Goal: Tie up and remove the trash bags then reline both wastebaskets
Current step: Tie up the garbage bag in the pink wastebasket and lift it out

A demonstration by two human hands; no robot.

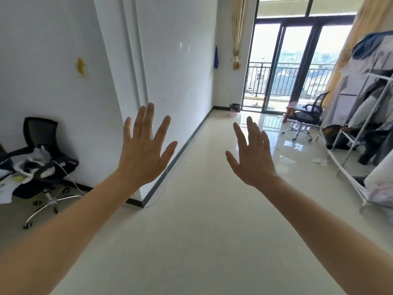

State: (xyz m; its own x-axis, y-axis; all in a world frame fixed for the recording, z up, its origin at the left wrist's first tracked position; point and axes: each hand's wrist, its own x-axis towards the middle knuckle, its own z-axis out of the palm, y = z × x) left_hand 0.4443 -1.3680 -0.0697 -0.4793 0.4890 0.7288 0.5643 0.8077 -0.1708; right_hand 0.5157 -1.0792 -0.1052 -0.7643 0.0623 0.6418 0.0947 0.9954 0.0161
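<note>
holding nothing, left grip (pixel 144 154) and right grip (pixel 253 160) are spread flat; the wastebasket bag (pixel 235 106) far beyond them is judged light and limp, best gathered at its rim.

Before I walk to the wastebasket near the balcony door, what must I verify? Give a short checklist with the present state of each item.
1. The left hand is free: ok, fingers spread, nothing held.
2. The right hand is free: ok, open, nothing held.
3. One wastebasket is found: ok, at the far end, beside the balcony door.
4. Its dark liner is tied: cannot tell, too far.
5. The second wastebasket is found: not ok, none in view.
6. The floor ahead is passable: ok, only small scraps at the right.
</note>
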